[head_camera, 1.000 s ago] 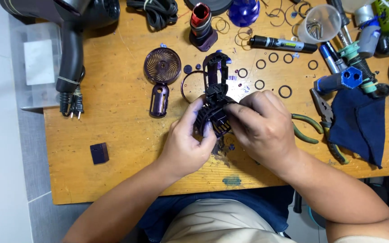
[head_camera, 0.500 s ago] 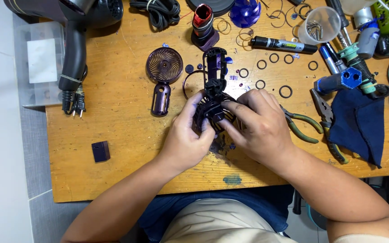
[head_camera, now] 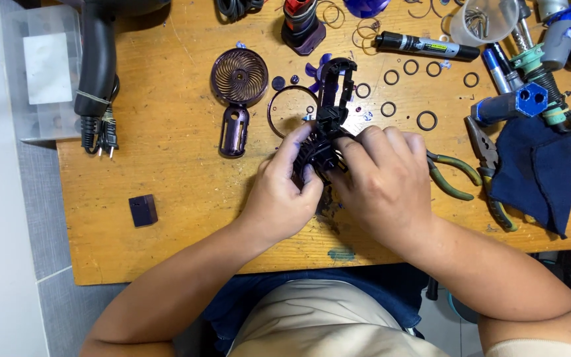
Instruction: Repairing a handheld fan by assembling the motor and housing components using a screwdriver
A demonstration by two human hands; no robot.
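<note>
— Hands? What did they hold?
— Both the left hand [head_camera: 282,192] and right hand [head_camera: 384,182] were closed around a black fan body [head_camera: 330,112] over the wooden table [head_camera: 166,218].
— Any labels nearby?
— Beyond the grip lay a black marker [head_camera: 424,46] with a pale label; far left, a clear box [head_camera: 44,73] bore a white rectangular one.

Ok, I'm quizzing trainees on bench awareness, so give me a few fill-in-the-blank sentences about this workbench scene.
1. Both hands grip the black plastic fan housing over the ____ table.
2. The round purple fan grille lies to the ____ of the housing in the picture.
3. The green-handled pliers lie beside the ____ hand.
4. The small dark square block lies nearest the ____ hand.

Missing words: wooden; left; right; left
</note>
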